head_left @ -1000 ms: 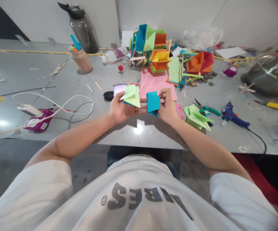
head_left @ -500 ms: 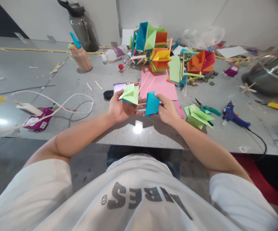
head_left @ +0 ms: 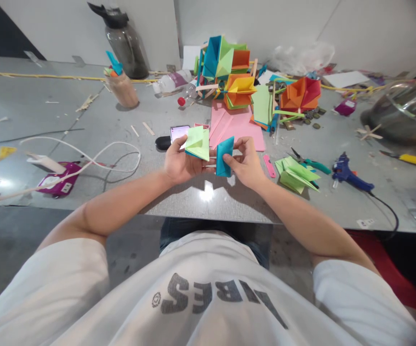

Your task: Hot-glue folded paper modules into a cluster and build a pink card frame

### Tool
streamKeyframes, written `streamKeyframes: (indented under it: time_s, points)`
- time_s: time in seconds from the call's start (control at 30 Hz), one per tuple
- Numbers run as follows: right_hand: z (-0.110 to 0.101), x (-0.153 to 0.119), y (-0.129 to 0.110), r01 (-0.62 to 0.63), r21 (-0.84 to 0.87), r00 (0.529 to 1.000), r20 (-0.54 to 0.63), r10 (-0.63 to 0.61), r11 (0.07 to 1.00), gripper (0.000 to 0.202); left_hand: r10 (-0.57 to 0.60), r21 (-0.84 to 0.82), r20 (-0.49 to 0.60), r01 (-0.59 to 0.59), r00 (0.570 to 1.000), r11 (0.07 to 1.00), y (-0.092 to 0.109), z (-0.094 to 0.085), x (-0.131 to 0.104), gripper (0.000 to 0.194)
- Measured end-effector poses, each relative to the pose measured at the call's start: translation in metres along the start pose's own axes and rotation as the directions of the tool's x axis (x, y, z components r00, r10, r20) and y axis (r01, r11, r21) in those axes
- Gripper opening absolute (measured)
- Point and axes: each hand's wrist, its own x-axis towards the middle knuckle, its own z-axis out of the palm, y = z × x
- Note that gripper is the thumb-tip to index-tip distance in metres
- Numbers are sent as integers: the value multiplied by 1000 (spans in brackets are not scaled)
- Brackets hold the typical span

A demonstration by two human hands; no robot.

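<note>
Grey table | left hand: clamped on green folded paper | right hand: pinching blue folded paper

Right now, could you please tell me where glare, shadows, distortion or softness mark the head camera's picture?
Head view, centre: white glare on the glossy grey tabletop, below the bare left hand and bare right hand, with soft shadows either side; head view, right edge: shiny silver metal bowl stretched, slightly soft; head view, right corners: darkened.
</note>
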Motion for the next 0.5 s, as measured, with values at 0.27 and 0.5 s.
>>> streamKeyframes:
  time_s: [0.27, 0.5]
  points:
    - [-4, -3, -13, 37, -145, 997, 68, -27, 989, 58, 56, 112, 24, -58, 998, 992, -1, -1, 1, 81]
    - [-10, 3, -17, -51, 35, 970, 240, 41, 998, 74, 48, 177, 105, -66, 993, 982, -5, -5, 4, 89]
